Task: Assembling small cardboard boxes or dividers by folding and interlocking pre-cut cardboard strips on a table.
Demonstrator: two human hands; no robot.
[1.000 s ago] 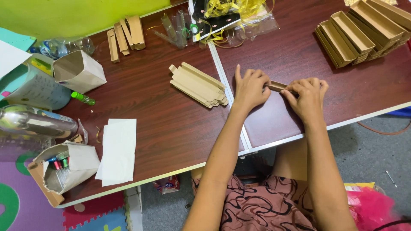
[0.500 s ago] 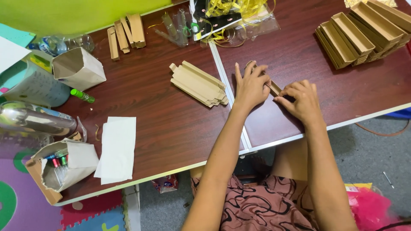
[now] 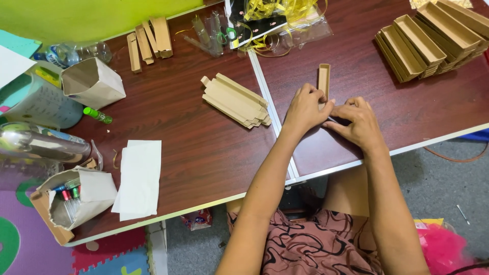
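Note:
A narrow brown cardboard tray (image 3: 324,77) lies on the dark wooden table (image 3: 193,147), its long side pointing away from me. My left hand (image 3: 305,108) pinches the near end of that tray. My right hand (image 3: 359,122) presses on the same end from the right, fingertips meeting the left hand's. The near end of the tray is hidden under my fingers. A stack of flat cardboard blanks (image 3: 235,99) lies to the left of my left hand.
Finished cardboard trays (image 3: 433,40) are stacked at the far right. More folded pieces (image 3: 150,38) lie far left. Paper bags (image 3: 94,81) (image 3: 76,201), white paper sheets (image 3: 137,178), a green glue stick (image 3: 98,115) and yellow ribbon (image 3: 277,12) surround the work area.
The cardboard piece has turned from lying crosswise between my hands to pointing away from me, and both hands have come together at its near end.

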